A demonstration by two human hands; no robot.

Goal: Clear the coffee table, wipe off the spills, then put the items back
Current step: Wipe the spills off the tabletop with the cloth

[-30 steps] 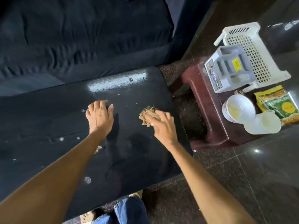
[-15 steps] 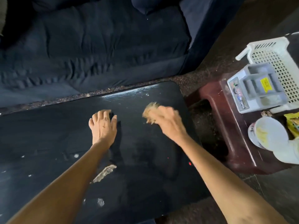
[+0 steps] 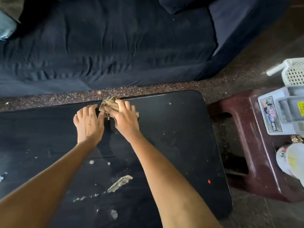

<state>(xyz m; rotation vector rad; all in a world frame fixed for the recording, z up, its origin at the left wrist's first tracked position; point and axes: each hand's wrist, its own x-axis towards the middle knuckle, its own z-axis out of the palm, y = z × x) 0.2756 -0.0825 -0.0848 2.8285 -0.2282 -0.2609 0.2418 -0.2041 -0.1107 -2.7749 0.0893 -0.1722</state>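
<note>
While left hand (image 3: pixel 88 124) lies flat, right fingers (image 3: pixel 122 106) clutch crumpled rag (image 3: pixel 108 104), axis unclear.

Sofa (image 3: pixel 107 46) at twelve o'clock beyond table (image 3: pixel 172 137); stool (image 3: pixel 256 162) at three, bearing cups (image 3: pixel 291 160); basket (image 3: pixel 294 73) at two; cloth (image 3: pixel 108 105) on table's far edge.
</note>
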